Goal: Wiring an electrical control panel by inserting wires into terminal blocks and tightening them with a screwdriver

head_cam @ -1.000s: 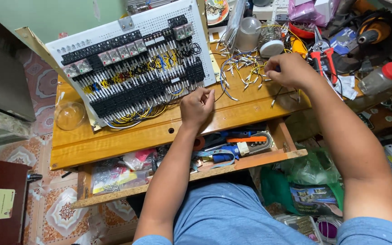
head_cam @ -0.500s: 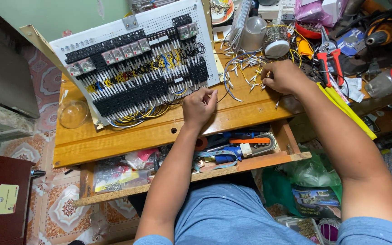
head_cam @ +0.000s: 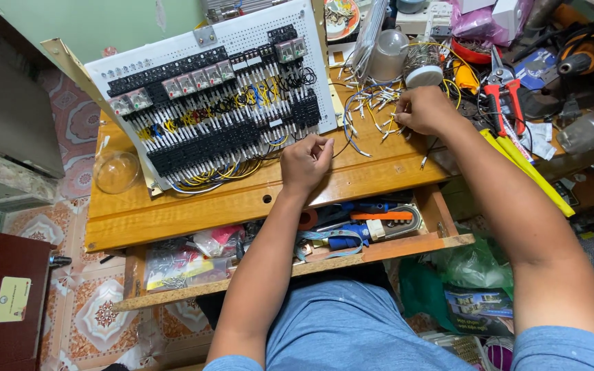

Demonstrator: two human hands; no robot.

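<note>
A white perforated panel [head_cam: 173,62] leans on the wooden desk [head_cam: 242,199], carrying rows of black terminal blocks, small relays and yellow, blue and white wiring. My left hand [head_cam: 305,163] is curled in a loose fist at the panel's lower right corner, its fingertips at the wires there; what it pinches is hidden. My right hand [head_cam: 424,110] rests farther right among a scatter of short cut wires [head_cam: 369,113], fingers closed on one or two thin wire pieces.
An open drawer [head_cam: 379,251] under the desk holds tools, tape and bags. Red-handled cutters [head_cam: 503,93], a yellow tool [head_cam: 527,172], a red-capped bottle [head_cam: 589,130], jars and a drill crowd the right. A clear dome [head_cam: 116,172] sits at the left.
My right hand has shifted slightly left into the loose wires. My left hand stays at the panel's lower right corner. The camera has tilted a little.
</note>
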